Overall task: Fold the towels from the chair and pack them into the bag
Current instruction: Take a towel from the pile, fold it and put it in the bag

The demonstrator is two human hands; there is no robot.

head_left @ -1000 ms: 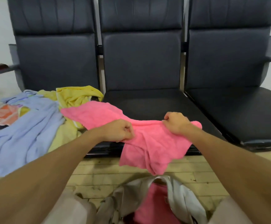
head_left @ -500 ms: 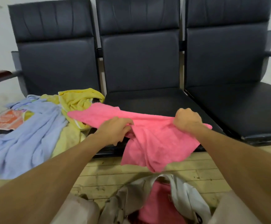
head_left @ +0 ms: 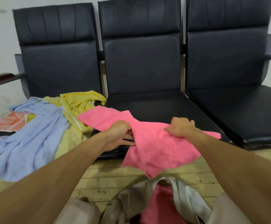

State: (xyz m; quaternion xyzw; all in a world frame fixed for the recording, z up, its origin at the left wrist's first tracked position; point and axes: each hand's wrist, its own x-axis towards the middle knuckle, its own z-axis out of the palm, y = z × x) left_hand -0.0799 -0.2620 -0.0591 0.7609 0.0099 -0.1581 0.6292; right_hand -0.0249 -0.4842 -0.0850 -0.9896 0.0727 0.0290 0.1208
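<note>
Right grip (head_left: 181, 128) lower, tight on towel (head_left: 155, 147)

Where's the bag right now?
In the head view, bottom centre: the bag sits open on the floor, just below the hanging pink towel.

Pink towel (head_left: 160, 143) fuzzy terry cloth; chairs (head_left: 141, 65) smooth matt leather.

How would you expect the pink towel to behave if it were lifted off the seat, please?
Probably floppy: the pink towel sags over the seat edge and bunches between the left hand and right hand. Likely light, since its hanging corner drapes thinly. Its fuzzy nap should resist slipping from a grip.
</note>
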